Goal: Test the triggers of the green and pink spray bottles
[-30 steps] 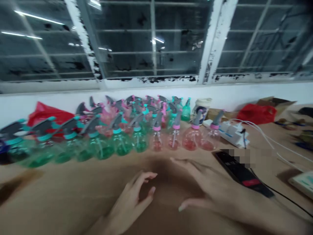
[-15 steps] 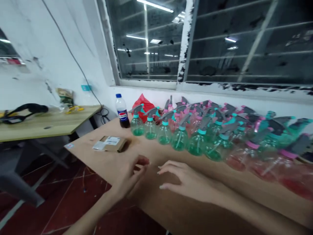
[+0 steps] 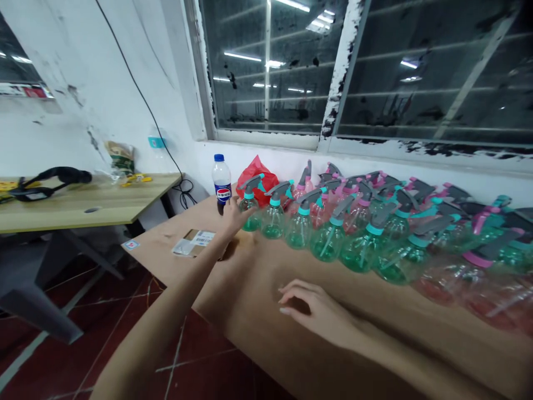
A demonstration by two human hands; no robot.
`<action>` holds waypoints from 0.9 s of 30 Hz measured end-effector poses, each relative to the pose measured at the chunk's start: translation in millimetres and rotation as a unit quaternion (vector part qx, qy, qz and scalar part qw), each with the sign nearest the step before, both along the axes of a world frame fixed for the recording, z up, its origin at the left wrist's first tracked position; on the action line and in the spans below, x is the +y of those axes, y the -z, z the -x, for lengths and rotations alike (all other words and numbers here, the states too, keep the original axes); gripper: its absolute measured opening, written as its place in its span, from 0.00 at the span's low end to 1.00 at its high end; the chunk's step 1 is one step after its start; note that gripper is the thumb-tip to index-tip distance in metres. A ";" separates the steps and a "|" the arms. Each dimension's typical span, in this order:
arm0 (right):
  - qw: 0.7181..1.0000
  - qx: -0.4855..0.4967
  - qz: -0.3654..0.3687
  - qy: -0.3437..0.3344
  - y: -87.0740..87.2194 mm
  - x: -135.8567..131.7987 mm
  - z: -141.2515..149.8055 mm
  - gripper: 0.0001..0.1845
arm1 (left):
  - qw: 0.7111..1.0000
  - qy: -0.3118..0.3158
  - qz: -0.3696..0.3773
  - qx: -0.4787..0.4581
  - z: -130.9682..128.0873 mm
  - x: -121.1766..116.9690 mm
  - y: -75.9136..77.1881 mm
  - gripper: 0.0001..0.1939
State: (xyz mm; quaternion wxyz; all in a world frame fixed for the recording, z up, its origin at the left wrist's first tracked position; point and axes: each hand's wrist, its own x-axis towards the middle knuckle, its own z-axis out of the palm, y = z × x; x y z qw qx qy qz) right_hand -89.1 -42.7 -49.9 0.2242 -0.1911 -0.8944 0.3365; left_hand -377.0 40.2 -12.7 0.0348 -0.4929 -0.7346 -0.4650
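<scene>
My left hand (image 3: 235,216) is stretched out over the table, fingers and thumb apart. It is just in front of the leftmost spray bottle (image 3: 251,224), which has green liquid, a turquoise collar and a grey trigger head. The hand overlaps this bottle's left side; I cannot tell whether they touch. Right behind the fingers stands a cola bottle (image 3: 223,186) with a blue cap, its lower part partly covered. My right hand (image 3: 314,308) hovers above the bare tabletop, fingers curved with a gap to the thumb, holding nothing.
Rows of spray bottles with green (image 3: 327,243) and pink (image 3: 441,278) liquid fill the table's back and right. A red plastic bag (image 3: 259,172) lies behind them. A labelled cardboard parcel (image 3: 195,243) is left, partly behind my forearm. Another table (image 3: 104,208) stands farther left.
My left hand has moved forward from the middle of the table to the leftmost spray bottle. My right hand stays low over the table. The view has shifted slightly.
</scene>
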 end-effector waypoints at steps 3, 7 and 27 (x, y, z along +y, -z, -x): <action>1.000 -0.002 0.001 0.003 -1.5 -2.8 -9.3 0.04 | 0.999 0.003 0.023 0.022 -0.6 14.4 -2.9 0.34; 1.000 -0.002 0.001 0.009 -3.5 -5.2 -21.2 0.04 | 0.997 0.009 0.059 0.046 -3.2 19.1 -6.0 0.32; 0.986 -0.038 -0.015 0.164 -5.9 -9.1 -100.3 0.17 | 0.988 0.067 0.067 0.120 -118.0 -125.8 -52.4 0.25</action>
